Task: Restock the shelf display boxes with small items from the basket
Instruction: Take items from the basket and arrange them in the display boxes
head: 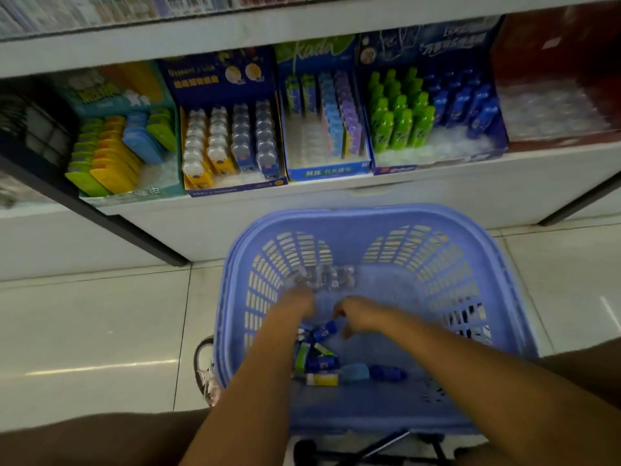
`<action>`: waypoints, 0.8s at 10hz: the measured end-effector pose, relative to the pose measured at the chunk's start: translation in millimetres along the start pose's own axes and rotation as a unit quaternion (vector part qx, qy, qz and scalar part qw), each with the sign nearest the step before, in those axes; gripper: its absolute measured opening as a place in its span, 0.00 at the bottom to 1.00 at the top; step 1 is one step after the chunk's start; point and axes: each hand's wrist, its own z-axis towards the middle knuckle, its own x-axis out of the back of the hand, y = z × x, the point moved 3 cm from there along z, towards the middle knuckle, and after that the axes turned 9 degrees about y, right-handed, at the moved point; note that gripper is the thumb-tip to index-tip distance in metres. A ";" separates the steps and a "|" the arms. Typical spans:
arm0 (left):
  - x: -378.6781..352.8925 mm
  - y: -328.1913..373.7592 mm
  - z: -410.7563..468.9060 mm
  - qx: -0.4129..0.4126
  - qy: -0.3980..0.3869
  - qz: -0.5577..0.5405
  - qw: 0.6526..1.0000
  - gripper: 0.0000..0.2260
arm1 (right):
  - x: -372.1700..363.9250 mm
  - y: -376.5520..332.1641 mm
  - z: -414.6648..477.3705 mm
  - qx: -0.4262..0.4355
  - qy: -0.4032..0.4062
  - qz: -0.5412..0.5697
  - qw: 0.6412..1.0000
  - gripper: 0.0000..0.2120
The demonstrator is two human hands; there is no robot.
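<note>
A lavender plastic basket (pixel 504 297) stands on the floor below the shelf, and both my hands reach into it. My left hand (pixel 299 302) grips the near end of a clear blister pack of small items (pixel 324 277), lifted above the basket floor; the pack is blurred. My right hand (pixel 359 316) hovers beside it with fingers curled loosely downward, holding nothing that I can see. Several small blue, green and yellow items (pixel 322 363) lie loose on the basket bottom. On the shelf, a dark blue display box (pixel 232 188) holds rows of similar clear packs.
Along the shelf stand a teal box of coloured cases (pixel 134 193), a blue-and-white box (pixel 327 171) half filled, a box of green and blue bottles (pixel 433 163) and a red box (pixel 554 95). A dark upright (pixel 134 233) runs at left. Tiled floor surrounds the basket.
</note>
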 end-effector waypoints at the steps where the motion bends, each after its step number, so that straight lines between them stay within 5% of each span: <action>1: -38.4 -16.3 14.2 0.062 -0.084 0.011 0.994 0.17 | -22.5 -5.0 10.8 0.039 0.008 -0.024 0.999 0.16; 2: -53.4 -19.6 9.9 0.119 -0.136 0.064 0.981 0.20 | -32.8 -10.2 18.4 0.076 0.052 -0.047 0.995 0.13; 3: -59.8 -15.4 15.5 0.100 -0.127 0.063 0.985 0.24 | -43.6 -14.7 26.0 0.139 0.068 -0.119 0.981 0.12; 5: -78.0 5.2 7.5 0.008 -0.069 0.070 0.995 0.21 | -45.2 4.7 31.7 0.095 0.036 -0.134 0.986 0.11; 7: -88.2 11.5 6.7 -0.031 -0.068 0.103 0.992 0.25 | -10.9 55.2 13.5 -0.028 0.070 0.062 0.995 0.14; 8: -84.7 6.9 6.0 -0.020 -0.056 0.011 0.998 0.23 | 19.6 64.3 2.7 -0.059 0.058 0.200 0.976 0.12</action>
